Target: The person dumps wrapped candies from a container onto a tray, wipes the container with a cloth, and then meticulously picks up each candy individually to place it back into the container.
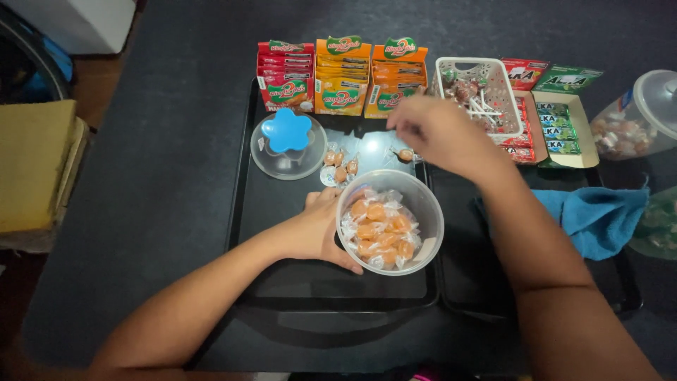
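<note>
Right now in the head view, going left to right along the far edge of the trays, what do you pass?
Red packets → yellow packets → orange packets → white basket → green box → clear jar.

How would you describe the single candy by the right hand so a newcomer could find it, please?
Start at the black tray and the clear jar of orange candies. Just beyond the jar, under the right hand, lies one wrapped orange candy. It lies alone, apart from the small cluster beside the blue-topped lid.
</note>
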